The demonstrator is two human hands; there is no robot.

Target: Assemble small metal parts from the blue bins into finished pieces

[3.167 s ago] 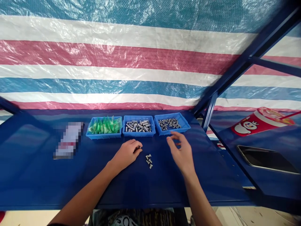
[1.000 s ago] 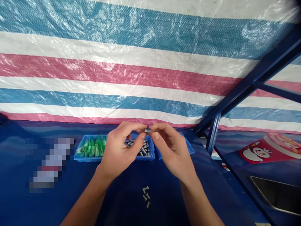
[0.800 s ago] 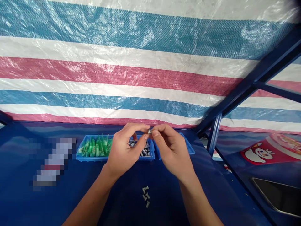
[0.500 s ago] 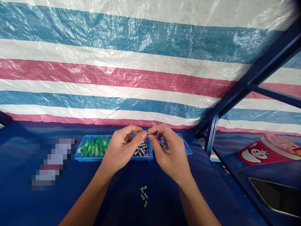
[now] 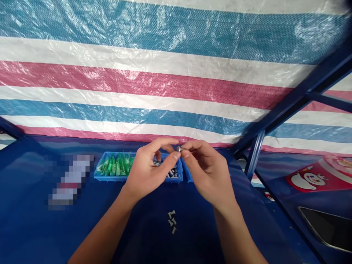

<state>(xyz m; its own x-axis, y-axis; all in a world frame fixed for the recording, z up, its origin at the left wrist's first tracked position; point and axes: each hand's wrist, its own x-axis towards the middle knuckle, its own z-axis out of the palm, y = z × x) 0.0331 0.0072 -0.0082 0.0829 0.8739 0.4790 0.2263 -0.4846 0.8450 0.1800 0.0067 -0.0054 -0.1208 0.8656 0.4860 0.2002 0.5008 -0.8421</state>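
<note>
A small metal fastener [image 5: 179,149] is pinched between the fingertips of my left hand [image 5: 150,168] and my right hand [image 5: 210,170], above the blue trays. Behind my left hand, a blue tray [image 5: 110,178] holds green packets [image 5: 118,165] on its left side and small metal pieces [image 5: 173,172] on its right. A second blue tray [image 5: 188,173] is mostly hidden by my right hand. Nearer to me, several small metal fasteners [image 5: 172,222] lie in a loose group on the dark blue surface [image 5: 150,234].
A blurred, pixelated item [image 5: 73,179] lies at the left. On the right are a blue metal frame [image 5: 255,157], a red and white cup [image 5: 310,179] and a dark phone-like object [image 5: 330,229]. A striped sheet [image 5: 165,88] hangs behind.
The view has shifted, so the trays and loose fasteners appear farther right and slightly higher. Between my fingertips, the small fastener has turned. My left index finger has lifted off it.
</note>
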